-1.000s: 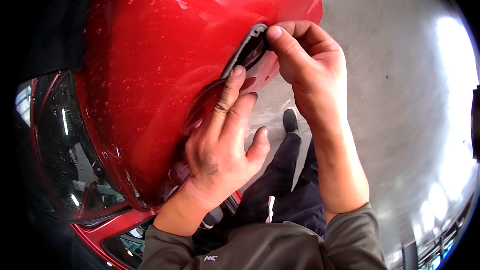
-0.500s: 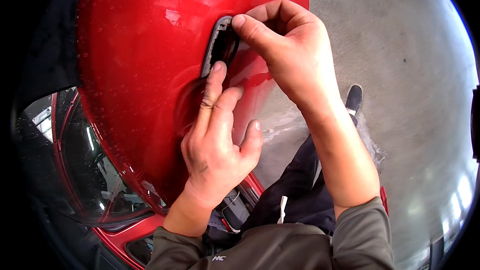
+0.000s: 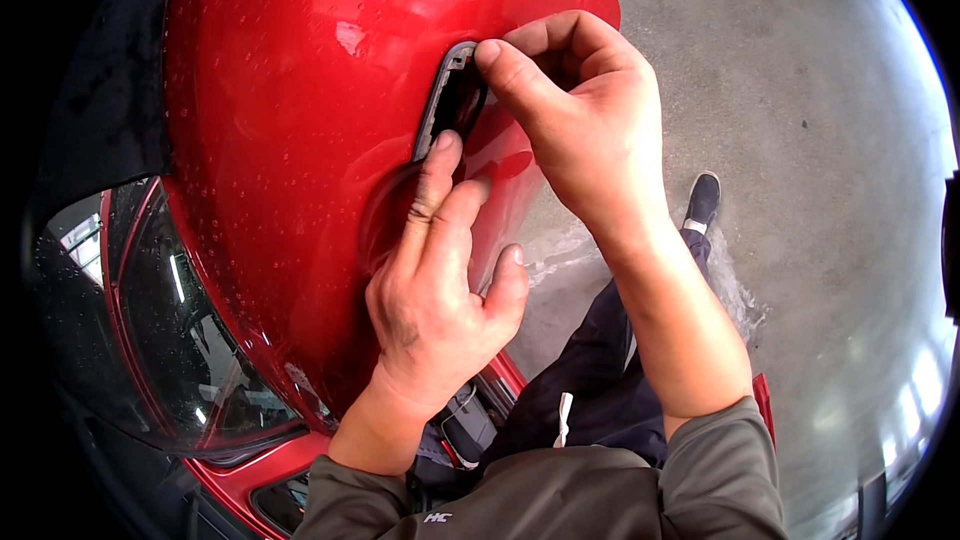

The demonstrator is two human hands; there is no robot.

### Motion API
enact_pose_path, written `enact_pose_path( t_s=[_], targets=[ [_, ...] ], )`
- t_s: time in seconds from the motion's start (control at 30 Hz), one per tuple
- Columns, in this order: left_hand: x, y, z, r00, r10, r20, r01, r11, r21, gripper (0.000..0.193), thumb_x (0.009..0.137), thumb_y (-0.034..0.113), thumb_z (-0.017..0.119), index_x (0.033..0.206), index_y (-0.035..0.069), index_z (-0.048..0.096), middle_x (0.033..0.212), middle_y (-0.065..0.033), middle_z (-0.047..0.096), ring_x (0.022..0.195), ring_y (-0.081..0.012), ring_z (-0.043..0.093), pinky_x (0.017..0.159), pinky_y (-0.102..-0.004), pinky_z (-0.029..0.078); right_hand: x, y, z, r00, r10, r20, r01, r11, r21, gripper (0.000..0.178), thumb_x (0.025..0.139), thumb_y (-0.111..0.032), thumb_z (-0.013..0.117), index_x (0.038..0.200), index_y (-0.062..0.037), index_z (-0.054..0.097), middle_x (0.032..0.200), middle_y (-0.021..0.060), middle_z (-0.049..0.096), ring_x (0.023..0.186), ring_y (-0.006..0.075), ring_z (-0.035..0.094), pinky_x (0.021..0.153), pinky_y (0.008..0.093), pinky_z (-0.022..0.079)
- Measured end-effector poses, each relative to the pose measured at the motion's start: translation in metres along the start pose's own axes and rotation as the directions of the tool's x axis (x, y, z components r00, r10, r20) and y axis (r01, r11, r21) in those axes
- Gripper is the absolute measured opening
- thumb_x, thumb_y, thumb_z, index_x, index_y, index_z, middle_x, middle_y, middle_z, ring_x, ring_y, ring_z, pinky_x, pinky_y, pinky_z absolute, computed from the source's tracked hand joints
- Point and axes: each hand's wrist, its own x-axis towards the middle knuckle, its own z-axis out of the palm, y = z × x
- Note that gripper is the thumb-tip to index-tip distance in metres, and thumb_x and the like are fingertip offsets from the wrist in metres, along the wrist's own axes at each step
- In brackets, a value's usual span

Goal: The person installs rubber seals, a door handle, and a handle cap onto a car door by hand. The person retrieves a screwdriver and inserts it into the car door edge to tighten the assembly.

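A glossy red car body panel (image 3: 290,130), beaded with water drops, fills the upper left. A narrow dark slot with a grey trim frame (image 3: 447,100) is set into it. My left hand (image 3: 440,280) lies flat on the panel, its index fingertip pressing the lower end of the trim. My right hand (image 3: 580,120) curls over the upper end, thumb on the frame's top edge and fingers hooked behind the panel's edge. What the right fingers hold behind the panel is hidden.
A dark wet car window (image 3: 150,340) with red frame sits at the lower left. Grey concrete floor (image 3: 800,140) spreads to the right. My dark trouser leg and black shoe (image 3: 703,202) stand on the floor below the panel.
The view has shifted, so the panel and slot sit further left. My right hand has slid to the trim's upper end; my left index finger stays at its lower end.
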Motion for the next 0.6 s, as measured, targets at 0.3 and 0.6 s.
enact_pose_path(
  t_s=[0.3,0.6],
  targets=[
    [-0.0004,0.0004,0.0005,1.000,0.013,-0.003,-0.013,1.000,-0.002,0.049,0.083,0.017,0.075,0.126,-0.003,0.061,0.153,-0.0254,0.054,0.119,-0.0427,0.068,0.090,-0.0434,0.062,-0.0016,0.0037,0.0044,0.998,-0.046,-0.041,0.045,0.999,-0.029,0.015,0.093,-0.009,0.081,0.096,0.0002,0.069,0.089,0.0028,0.074,0.081,0.0075,0.067,0.076,0.0236,0.055],
    [-0.0016,0.0019,0.0008,1.000,0.002,0.007,-0.002,1.000,0.013,0.051,0.084,0.019,0.075,0.128,-0.002,0.060,0.153,-0.0258,0.054,0.121,-0.0431,0.068,0.091,-0.0437,0.061,-0.0009,0.0034,0.0035,0.997,-0.067,-0.046,0.063,0.994,-0.088,0.014,0.093,-0.007,0.080,0.096,0.0002,0.069,0.088,0.0024,0.074,0.080,0.0070,0.067,0.076,0.0236,0.055]
  ],
)
